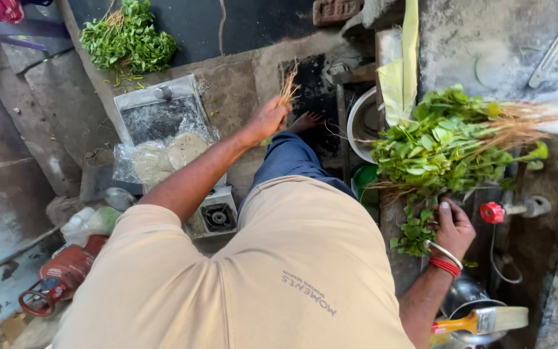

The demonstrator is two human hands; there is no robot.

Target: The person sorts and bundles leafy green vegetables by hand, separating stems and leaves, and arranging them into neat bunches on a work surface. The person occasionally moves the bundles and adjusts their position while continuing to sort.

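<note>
Hands sorting leafy greens by the roots

Left hand (267, 118), arm stretched out over the floor, is closed round a tuft of roots (288, 88) that sticks up past the fist; right hand (453, 227), wrist bent, presses fingers curled onto a small bunch (414, 232) on the counter (485, 45), beside the big greens (447, 142), lying crosswise, roots pointing right

Bunch of leafy greens (450, 145): fresh green leaves on pale brown stems with roots fanning rightward, lying across the grey surface (485, 45). A small loose clump of leaves (413, 232) lies just below it. A tuft of cut roots (288, 89), straw-coloured, points upward.
</note>
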